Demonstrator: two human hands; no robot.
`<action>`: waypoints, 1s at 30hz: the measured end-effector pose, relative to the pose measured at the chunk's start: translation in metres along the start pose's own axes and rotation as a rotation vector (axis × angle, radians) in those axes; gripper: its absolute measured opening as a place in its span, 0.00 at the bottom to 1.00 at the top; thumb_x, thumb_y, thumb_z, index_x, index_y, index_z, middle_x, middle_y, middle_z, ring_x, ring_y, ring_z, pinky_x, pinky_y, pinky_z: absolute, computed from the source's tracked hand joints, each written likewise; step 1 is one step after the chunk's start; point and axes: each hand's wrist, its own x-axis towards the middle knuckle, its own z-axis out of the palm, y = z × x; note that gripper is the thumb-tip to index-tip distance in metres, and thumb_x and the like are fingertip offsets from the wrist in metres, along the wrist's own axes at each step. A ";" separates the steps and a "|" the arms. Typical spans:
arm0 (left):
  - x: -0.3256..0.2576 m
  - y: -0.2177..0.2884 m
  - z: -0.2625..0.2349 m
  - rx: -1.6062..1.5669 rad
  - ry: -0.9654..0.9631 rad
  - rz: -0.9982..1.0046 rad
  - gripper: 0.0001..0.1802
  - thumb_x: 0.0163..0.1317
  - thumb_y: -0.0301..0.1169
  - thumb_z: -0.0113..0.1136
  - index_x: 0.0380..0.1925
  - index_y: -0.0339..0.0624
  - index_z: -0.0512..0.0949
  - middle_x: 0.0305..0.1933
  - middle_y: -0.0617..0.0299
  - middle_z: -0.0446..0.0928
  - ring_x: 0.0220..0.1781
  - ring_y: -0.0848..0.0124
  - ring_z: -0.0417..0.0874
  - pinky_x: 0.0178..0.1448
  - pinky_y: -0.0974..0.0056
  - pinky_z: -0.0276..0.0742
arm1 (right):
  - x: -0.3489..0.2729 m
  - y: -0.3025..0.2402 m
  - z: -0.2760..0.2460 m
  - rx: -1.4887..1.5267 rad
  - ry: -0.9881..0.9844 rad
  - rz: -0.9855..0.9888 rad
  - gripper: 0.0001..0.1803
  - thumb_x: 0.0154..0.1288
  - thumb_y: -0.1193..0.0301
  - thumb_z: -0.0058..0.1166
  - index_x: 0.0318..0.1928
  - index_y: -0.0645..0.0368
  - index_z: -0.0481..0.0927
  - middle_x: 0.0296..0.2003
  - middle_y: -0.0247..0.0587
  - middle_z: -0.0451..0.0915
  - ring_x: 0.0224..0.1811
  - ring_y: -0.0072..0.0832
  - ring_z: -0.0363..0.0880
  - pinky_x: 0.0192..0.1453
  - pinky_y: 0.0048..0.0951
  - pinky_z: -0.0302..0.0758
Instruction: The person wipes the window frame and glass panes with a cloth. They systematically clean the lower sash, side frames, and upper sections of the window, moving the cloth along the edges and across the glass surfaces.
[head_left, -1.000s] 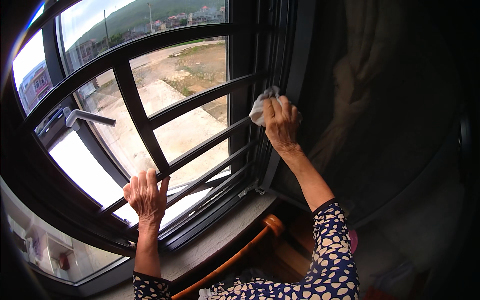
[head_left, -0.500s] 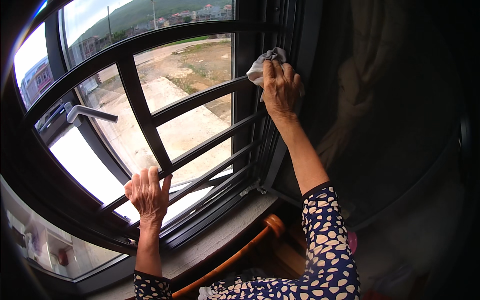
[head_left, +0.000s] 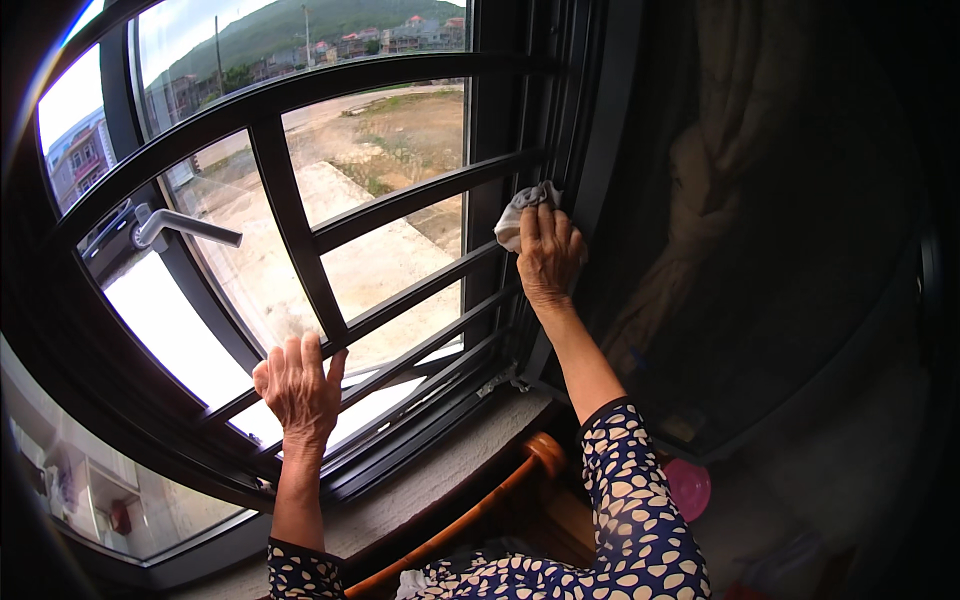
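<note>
My right hand (head_left: 548,255) presses a small white cloth (head_left: 520,210) against the dark upright frame (head_left: 545,110) at the right side of the window. My left hand (head_left: 297,385) rests with fingers spread on a lower bar of the black window grille (head_left: 300,240), gripping its edge. Both sleeves are dark blue with pale spots.
A silver window handle (head_left: 185,227) sticks out at the left. Below the window runs a pale stone sill (head_left: 440,480), with an orange-brown curved wooden rail (head_left: 490,495) under it. A knotted beige curtain (head_left: 700,210) hangs at the right, and something pink (head_left: 690,487) lies low beside it.
My right hand with the cloth moved up the frame, then came down again to mid-height. My left hand stayed on the lower bar.
</note>
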 end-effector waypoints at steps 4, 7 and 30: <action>0.002 0.001 0.001 -0.001 -0.016 -0.006 0.21 0.53 0.49 0.66 0.37 0.48 0.74 0.31 0.64 0.70 0.34 0.66 0.70 0.42 0.57 0.59 | -0.015 0.015 -0.010 0.231 -0.262 -0.034 0.22 0.47 0.80 0.62 0.46 0.56 0.77 0.47 0.34 0.80 0.49 0.33 0.76 0.50 0.36 0.68; 0.002 0.002 0.001 -0.015 0.017 0.003 0.19 0.51 0.44 0.68 0.36 0.48 0.73 0.31 0.64 0.69 0.34 0.65 0.69 0.42 0.58 0.59 | 0.009 0.020 -0.023 0.161 0.031 -0.091 0.22 0.47 0.81 0.61 0.46 0.56 0.77 0.45 0.33 0.80 0.50 0.33 0.76 0.51 0.36 0.68; 0.003 0.005 0.001 -0.031 0.011 -0.026 0.20 0.51 0.44 0.68 0.37 0.47 0.71 0.31 0.62 0.68 0.35 0.64 0.69 0.43 0.57 0.59 | 0.056 0.036 -0.053 0.237 -0.018 -0.104 0.22 0.47 0.74 0.67 0.46 0.56 0.77 0.36 0.33 0.78 0.43 0.30 0.76 0.50 0.40 0.64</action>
